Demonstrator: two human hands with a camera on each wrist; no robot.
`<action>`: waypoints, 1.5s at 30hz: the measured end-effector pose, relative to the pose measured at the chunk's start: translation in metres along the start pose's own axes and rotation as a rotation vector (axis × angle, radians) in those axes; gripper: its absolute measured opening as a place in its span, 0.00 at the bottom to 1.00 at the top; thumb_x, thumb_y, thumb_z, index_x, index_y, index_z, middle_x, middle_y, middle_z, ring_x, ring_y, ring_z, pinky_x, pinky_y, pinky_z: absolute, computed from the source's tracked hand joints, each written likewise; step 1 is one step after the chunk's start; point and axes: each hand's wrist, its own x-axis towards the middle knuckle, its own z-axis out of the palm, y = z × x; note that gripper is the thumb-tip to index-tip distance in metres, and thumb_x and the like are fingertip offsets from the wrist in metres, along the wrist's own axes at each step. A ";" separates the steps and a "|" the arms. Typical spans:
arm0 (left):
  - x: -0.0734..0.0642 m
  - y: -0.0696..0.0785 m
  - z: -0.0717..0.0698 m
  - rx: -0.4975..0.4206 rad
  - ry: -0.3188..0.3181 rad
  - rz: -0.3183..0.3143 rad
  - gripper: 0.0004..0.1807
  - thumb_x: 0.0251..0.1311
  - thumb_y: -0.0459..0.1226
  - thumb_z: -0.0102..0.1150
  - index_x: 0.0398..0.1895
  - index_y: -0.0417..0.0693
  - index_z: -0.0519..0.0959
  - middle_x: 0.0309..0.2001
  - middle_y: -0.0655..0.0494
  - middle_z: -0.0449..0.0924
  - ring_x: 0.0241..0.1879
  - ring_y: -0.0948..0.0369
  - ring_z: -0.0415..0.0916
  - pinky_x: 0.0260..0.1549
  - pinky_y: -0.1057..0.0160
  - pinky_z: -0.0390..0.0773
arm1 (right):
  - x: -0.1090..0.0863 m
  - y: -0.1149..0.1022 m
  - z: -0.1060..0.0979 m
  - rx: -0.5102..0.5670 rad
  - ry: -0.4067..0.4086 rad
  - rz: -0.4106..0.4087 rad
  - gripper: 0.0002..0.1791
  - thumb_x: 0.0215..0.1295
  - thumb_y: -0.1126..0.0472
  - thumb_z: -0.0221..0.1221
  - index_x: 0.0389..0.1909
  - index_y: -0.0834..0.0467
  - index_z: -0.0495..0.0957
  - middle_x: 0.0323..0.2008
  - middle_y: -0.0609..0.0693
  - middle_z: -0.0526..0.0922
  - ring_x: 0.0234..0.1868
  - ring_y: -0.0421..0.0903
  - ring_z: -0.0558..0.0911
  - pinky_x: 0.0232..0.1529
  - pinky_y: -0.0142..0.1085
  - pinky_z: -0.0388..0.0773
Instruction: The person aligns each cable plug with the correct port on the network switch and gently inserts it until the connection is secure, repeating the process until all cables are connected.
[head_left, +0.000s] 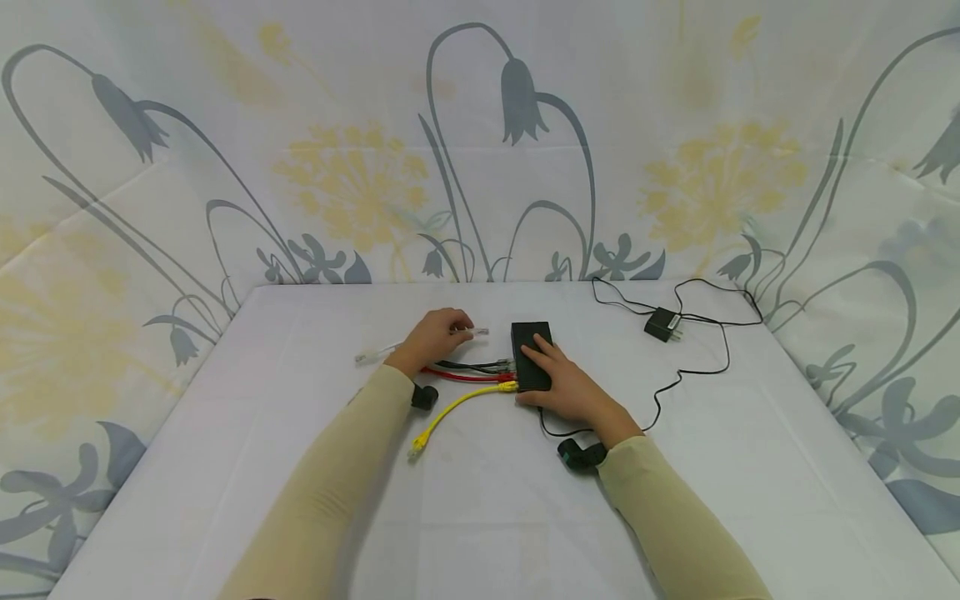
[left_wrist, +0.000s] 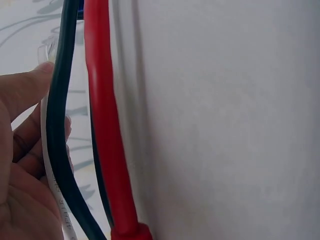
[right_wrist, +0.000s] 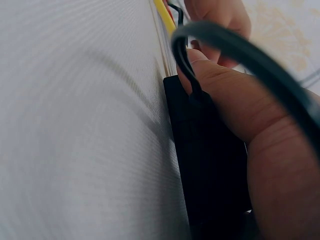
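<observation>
My left hand (head_left: 435, 337) pinches a white Ethernet cable (left_wrist: 64, 215) near its clear plug (head_left: 480, 332). That plug points right, toward a black network switch (head_left: 531, 377), and stands apart from it. The cable's other end (head_left: 367, 357) lies on the table to the left. My right hand (head_left: 573, 392) holds the switch, fingers over its top and thumb (right_wrist: 220, 85) along its near side. Dark cables (head_left: 472, 367), a red cable (head_left: 465, 377) and a yellow cable (head_left: 457, 406) are plugged into the switch's left side. The yellow cable's far end lies loose.
A black power adapter (head_left: 662, 324) lies at the back right among loops of its thin cord (head_left: 705, 372). The cord runs under my right wrist toward the switch. Flower-patterned cloth (head_left: 360, 192) stands behind the white table (head_left: 300, 317).
</observation>
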 end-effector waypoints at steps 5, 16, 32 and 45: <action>0.001 0.004 0.003 0.000 -0.016 0.008 0.12 0.67 0.42 0.57 0.48 0.49 0.81 0.44 0.52 0.82 0.41 0.57 0.76 0.44 0.58 0.77 | 0.000 0.001 0.000 -0.001 0.002 0.004 0.49 0.57 0.35 0.63 0.76 0.42 0.52 0.79 0.45 0.39 0.78 0.58 0.45 0.70 0.62 0.54; 0.002 0.019 0.006 0.012 -0.078 0.054 0.11 0.67 0.41 0.57 0.48 0.48 0.81 0.45 0.52 0.82 0.45 0.57 0.78 0.50 0.57 0.77 | -0.002 -0.002 -0.003 0.004 0.003 -0.006 0.49 0.57 0.36 0.63 0.76 0.44 0.52 0.79 0.47 0.40 0.77 0.59 0.46 0.69 0.62 0.54; 0.008 0.019 0.014 0.006 -0.135 0.086 0.10 0.68 0.42 0.56 0.44 0.48 0.81 0.43 0.54 0.83 0.42 0.59 0.79 0.45 0.59 0.78 | -0.002 -0.001 -0.003 0.007 0.006 -0.026 0.49 0.57 0.36 0.63 0.76 0.45 0.52 0.79 0.48 0.40 0.77 0.59 0.45 0.70 0.61 0.55; 0.007 0.019 0.018 -0.033 -0.176 0.075 0.08 0.68 0.44 0.55 0.40 0.52 0.81 0.40 0.58 0.83 0.39 0.63 0.78 0.44 0.61 0.78 | -0.003 -0.003 -0.003 0.010 0.010 -0.029 0.50 0.57 0.36 0.63 0.76 0.45 0.52 0.79 0.48 0.40 0.77 0.60 0.46 0.69 0.61 0.55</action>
